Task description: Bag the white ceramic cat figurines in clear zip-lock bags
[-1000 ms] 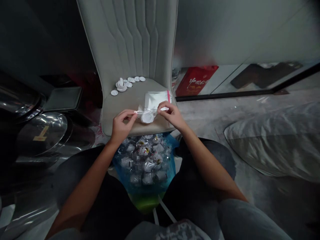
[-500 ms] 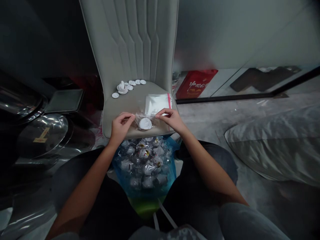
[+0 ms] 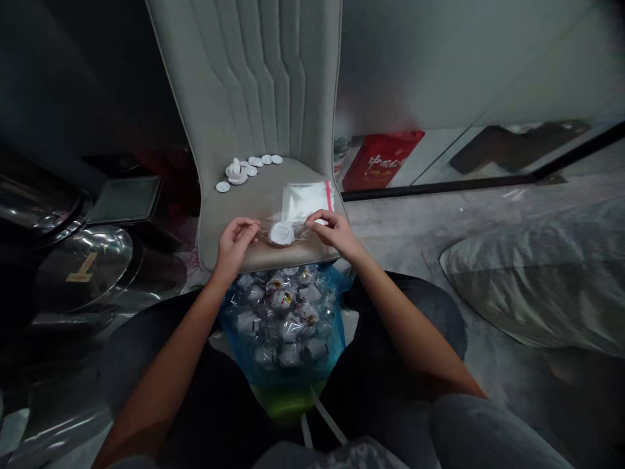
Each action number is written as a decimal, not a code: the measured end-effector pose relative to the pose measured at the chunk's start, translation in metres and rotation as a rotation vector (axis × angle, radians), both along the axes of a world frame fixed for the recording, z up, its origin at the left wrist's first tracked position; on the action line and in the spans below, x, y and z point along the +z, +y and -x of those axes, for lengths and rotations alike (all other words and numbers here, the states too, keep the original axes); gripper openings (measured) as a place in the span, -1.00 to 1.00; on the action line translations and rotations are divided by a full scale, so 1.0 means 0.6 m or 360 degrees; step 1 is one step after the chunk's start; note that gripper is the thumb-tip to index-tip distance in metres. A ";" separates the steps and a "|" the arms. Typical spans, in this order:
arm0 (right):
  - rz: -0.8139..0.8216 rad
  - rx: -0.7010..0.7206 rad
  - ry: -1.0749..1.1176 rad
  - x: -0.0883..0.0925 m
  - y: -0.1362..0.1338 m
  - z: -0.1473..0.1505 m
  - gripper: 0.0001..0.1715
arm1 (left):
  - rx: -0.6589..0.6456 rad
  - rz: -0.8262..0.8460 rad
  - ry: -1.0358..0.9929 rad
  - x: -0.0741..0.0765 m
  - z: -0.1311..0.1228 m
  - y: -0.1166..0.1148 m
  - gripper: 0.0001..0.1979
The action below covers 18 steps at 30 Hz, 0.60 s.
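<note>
Between my hands, over the front of the chair seat [image 3: 219,221], is a clear plastic bag [image 3: 301,236] with a round white piece [image 3: 282,233] in it. My left hand [image 3: 234,242] pinches the bag's left side between thumb and fingers. On the opposite side, my right hand [image 3: 336,233] pinches the bag's right end. Just behind the bag lies a stack of clear bags [image 3: 305,198] with a pink-red strip. Farther back on the seat are several small white discs [image 3: 254,161] and a white stacked pile [image 3: 236,172].
Between my legs, a blue bag [image 3: 336,339] holds several white items wrapped in clear plastic [image 3: 291,326]. Shiny metal bins [image 3: 88,260] stand at left. A red packet [image 3: 383,159] leans behind glass at right, and a grey cover [image 3: 541,280] lies on the floor.
The round white piece now shows its face more flatly, and the bag around it is turned slightly. Both hands keep their pinch. The whole view has shifted a little.
</note>
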State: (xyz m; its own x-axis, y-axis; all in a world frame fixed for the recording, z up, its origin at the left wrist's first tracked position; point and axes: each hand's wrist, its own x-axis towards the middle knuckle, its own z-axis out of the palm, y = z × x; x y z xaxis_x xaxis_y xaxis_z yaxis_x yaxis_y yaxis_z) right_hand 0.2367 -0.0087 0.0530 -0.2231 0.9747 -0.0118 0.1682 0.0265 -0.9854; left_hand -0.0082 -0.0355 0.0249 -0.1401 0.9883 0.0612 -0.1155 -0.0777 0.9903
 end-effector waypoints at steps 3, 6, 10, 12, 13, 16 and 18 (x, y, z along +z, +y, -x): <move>0.0032 -0.0030 0.0022 -0.004 0.000 0.004 -0.56 | -0.0018 -0.0095 0.0005 -0.007 -0.003 0.002 -0.66; -0.0010 -0.0099 0.0067 -0.007 0.000 0.007 -0.52 | 0.0024 -0.0153 0.0009 -0.016 -0.006 0.008 -0.67; -0.0043 -0.0159 0.0100 -0.009 0.000 0.012 -0.47 | 0.0144 -0.0199 0.0031 -0.024 -0.006 0.014 -0.71; -0.0056 -0.0192 0.0108 -0.011 -0.001 0.014 -0.48 | 0.0166 -0.0212 0.0043 -0.025 -0.005 0.014 -0.72; -0.0066 -0.0209 0.0106 -0.012 -0.001 0.016 -0.50 | 0.0173 -0.0215 0.0056 -0.025 -0.005 0.014 -0.72; -0.0111 -0.0257 0.0073 -0.017 -0.002 0.019 -0.56 | 0.0194 -0.0197 0.0108 -0.025 -0.003 0.013 -0.72; -0.0132 -0.0284 0.0072 -0.021 -0.002 0.021 -0.59 | 0.0199 -0.0169 0.0133 -0.025 -0.002 0.012 -0.70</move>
